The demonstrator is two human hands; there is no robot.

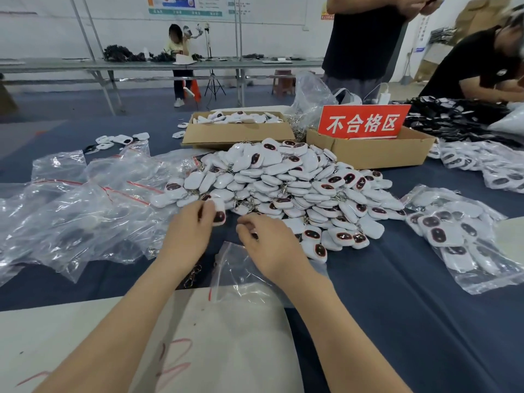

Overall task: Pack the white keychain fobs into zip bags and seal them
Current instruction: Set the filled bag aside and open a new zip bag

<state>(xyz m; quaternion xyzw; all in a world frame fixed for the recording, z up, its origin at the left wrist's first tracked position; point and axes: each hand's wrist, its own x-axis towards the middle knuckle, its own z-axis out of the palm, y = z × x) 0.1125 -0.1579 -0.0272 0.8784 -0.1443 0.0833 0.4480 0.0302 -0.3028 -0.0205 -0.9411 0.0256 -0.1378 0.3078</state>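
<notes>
A big heap of white keychain fobs (286,182) with dark oval faces lies in the middle of the blue table. At the heap's near edge my left hand (190,231) grips a white fob (219,214). Beside it, my right hand (266,245) has its fingers curled round another fob (254,234), which is mostly hidden. An empty zip bag (241,273) with a red seal strip lies flat just under my right wrist. A filled zip bag (459,239) of fobs lies to the right.
Several empty zip bags (85,199) pile up on the left. Two cardboard boxes stand behind the heap: one (238,131) with fobs, one (374,148) with a red sign. More packed bags (482,163) lie at far right. A white sheet (141,341) covers the near edge. People stand beyond.
</notes>
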